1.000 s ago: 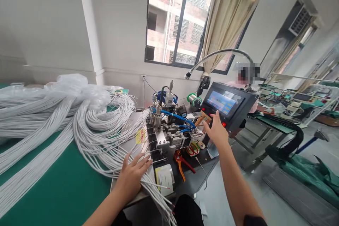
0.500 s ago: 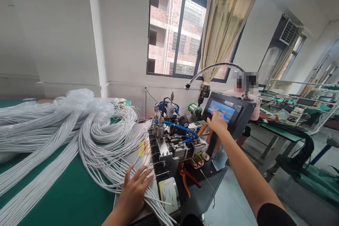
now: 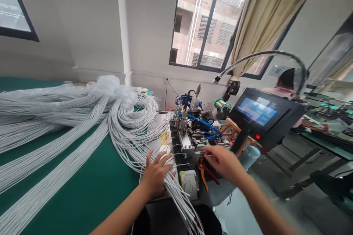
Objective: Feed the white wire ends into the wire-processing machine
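My left hand [image 3: 156, 173] rests with fingers spread on the metal plate beside a bundle of white cables [image 3: 179, 194]. Its fingertips reach toward cable ends at the front of a bench machine [image 3: 190, 139] with blue air tubes. My right hand [image 3: 224, 163], slightly blurred, hovers at the machine's front right with fingers apart and nothing visible in them. Just below its fingers lie orange-handled pliers [image 3: 203, 176]. A white-labelled roll [image 3: 189, 184] stands between the hands. The lit touchscreen [image 3: 257, 111] is up and right of my right hand.
More white cables [image 3: 55, 117], partly wrapped in clear plastic [image 3: 106, 85], spread over the green table [image 3: 91, 180]. A solder wire spool [image 3: 222, 105] stands behind the machine. A bendable lamp [image 3: 259, 54] arches over the screen. Another person [image 3: 285, 82] sits behind it.
My right hand has left the touchscreen and come down to the machine's front near the pliers. My left hand stays by the cables. The view has shifted left and downward.
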A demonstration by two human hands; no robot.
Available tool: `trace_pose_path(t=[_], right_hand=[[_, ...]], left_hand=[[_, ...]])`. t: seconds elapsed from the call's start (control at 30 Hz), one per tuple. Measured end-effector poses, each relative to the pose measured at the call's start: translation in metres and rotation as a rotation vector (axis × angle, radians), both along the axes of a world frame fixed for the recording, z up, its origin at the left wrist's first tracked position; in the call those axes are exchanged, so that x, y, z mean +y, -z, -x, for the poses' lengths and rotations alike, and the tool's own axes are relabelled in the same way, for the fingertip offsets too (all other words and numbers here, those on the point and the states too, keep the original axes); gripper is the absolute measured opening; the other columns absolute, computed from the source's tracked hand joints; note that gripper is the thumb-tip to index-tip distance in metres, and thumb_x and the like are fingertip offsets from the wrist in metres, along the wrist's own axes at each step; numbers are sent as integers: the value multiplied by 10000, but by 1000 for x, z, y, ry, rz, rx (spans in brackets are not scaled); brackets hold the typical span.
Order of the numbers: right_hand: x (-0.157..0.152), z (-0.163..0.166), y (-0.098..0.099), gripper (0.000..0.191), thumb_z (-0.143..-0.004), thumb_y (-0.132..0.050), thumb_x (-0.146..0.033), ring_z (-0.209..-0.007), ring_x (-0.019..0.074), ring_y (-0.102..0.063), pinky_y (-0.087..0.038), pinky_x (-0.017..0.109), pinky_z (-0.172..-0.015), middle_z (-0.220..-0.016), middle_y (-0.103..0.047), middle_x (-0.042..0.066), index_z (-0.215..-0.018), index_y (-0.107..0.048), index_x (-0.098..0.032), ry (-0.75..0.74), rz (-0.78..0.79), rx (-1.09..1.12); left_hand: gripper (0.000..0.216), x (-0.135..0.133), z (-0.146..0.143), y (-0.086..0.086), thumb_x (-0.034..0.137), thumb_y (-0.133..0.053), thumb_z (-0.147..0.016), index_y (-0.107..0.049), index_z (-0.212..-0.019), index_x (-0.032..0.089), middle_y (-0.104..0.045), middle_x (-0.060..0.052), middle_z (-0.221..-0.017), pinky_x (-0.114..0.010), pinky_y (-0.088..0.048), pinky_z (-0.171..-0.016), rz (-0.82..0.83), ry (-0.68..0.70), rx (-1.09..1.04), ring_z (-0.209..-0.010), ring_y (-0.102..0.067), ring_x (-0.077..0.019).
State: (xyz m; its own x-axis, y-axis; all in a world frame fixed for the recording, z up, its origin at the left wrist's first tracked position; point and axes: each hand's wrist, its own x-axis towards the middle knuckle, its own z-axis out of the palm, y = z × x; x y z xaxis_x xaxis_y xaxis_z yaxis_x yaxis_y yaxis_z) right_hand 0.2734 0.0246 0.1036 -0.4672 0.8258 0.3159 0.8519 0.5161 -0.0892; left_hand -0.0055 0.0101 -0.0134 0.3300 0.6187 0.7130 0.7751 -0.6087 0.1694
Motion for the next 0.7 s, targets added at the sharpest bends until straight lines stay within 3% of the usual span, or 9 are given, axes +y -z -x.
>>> trace_pose_path(t=[0.07, 0.17, 0.27, 0.33, 0.4, 0.47, 0.53, 0.63, 0.7], right_hand=[[-27, 25, 33, 457, -880, -544, -226, -1127, 254, -596, -460, 385, -977, -1318, -603, 95, -1337, -530, -217, -195, -21, -22], [-47, 59, 79, 680, -816, -625, -199, -1124, 275, -596, -500, 408, -932, -1445, -468, 157, -1448, -376, -186, -374, -30, -25], [-45, 83, 110, 775, -809, -688, -342, -1182, 303, -561, -513, 396, -928, -1432, -454, 217, -1464, -324, -144, -497, -103, 182], [-40, 93, 119, 684, -808, -689, -404, -1120, 281, -597, -539, 352, -879, -1392, -488, 190, -1395, -426, -172, -562, -108, 363], [-35, 98, 120, 388, -851, -634, -322, -954, 211, -652, -556, 292, -793, -1278, -572, 109, -1223, -582, -227, -576, -67, 469], [-30, 97, 117, 184, -863, -562, -194, -817, 149, -653, -547, 240, -731, -1147, -625, 53, -1012, -663, -235, -558, -8, 513], [-27, 95, 117, 166, -847, -524, -134, -767, 124, -647, -533, 204, -705, -1055, -647, 42, -875, -667, -214, -531, 34, 557], [-26, 96, 121, 153, -846, -525, -157, -724, 119, -653, -527, 176, -679, -964, -670, 39, -829, -665, -215, -483, 34, 625], [-28, 98, 124, 146, -866, -541, -192, -707, 130, -666, -536, 176, -672, -931, -690, 35, -819, -673, -234, -445, 0, 647]], left_hand=[[160, -2, 3, -5, 363, -576, -862, -702, -931, 294, -633, -13, -1237, -596, -16, -1122, 115, -9, 23, -1226, -469, -277], [192, -3, 4, -9, 378, -614, -812, -702, -975, 328, -573, 4, -1331, -604, -14, -1120, 268, -21, 60, -1278, -418, -298], [228, -3, -1, -6, 371, -633, -785, -707, -997, 335, -534, 3, -1375, -604, -72, -1121, 380, -73, 78, -1316, -375, -317], [253, -3, -1, -6, 362, -640, -779, -707, -1022, 341, -512, 3, -1397, -583, -130, -1125, 449, -99, 109, -1333, -359, -318], [329, -3, 7, -15, 353, -664, -758, -688, -1086, 348, -455, 6, -1447, -551, -171, -1132, 512, -60, 173, -1359, -328, -318], [460, 1, 24, -37, 353, -694, -736, -632, -1192, 362, -343, 17, -1520, -516, -185, -1142, 586, 48, 250, -1397, -272, -318], [684, 15, 45, -66, 468, -770, -661, -547, -1301, 376, -216, 7, -1571, -483, -216, -1140, 756, 222, 339, -1415, -234, -345], [606, 61, 64, -98, 564, -670, -765, -531, -1321, 366, -510, 11, -1407, -320, -368, -1058, 967, 290, 301, -1287, -474, -249], [419, 106, 60, -100, 514, -495, -903, -597, -1255, 311, -638, 8, -1246, -255, -443, -953, 841, -35, 202, -1116, -601, -182]])
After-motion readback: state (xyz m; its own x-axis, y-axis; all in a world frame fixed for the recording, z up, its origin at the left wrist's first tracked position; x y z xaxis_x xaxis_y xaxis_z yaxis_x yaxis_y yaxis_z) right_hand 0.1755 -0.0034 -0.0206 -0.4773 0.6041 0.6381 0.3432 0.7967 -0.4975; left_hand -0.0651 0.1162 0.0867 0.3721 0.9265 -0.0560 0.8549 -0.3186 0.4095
